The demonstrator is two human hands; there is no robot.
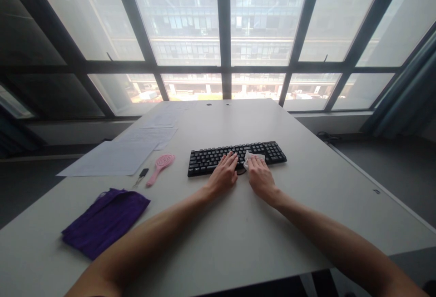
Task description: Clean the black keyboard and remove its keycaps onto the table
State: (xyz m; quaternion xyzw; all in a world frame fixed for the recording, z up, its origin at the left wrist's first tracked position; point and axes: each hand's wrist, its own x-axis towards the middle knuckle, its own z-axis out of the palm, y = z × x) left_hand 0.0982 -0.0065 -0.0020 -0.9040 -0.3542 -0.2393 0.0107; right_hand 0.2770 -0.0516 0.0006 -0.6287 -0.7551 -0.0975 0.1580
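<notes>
A black keyboard [204,163] lies on the white table, slightly angled. My left hand [223,173] rests on its middle keys with the fingers stretched out flat, holding nothing. Just to the right, my right hand [261,180] presses a crumpled white tissue [259,156] against the keys near the right-hand section. The tissue sticks out around my fingertips, and part of it is hidden under them. A bit of dark cable [241,172] shows at the keyboard's front edge between my hands.
Left of the keyboard lie a pink hairbrush [163,162], a small black key fob [143,173] and a folded purple cloth [105,220] beside my left forearm. Paper sheets [112,157] spread along the table's left edge. Large windows [190,20] stand beyond the white table [252,124].
</notes>
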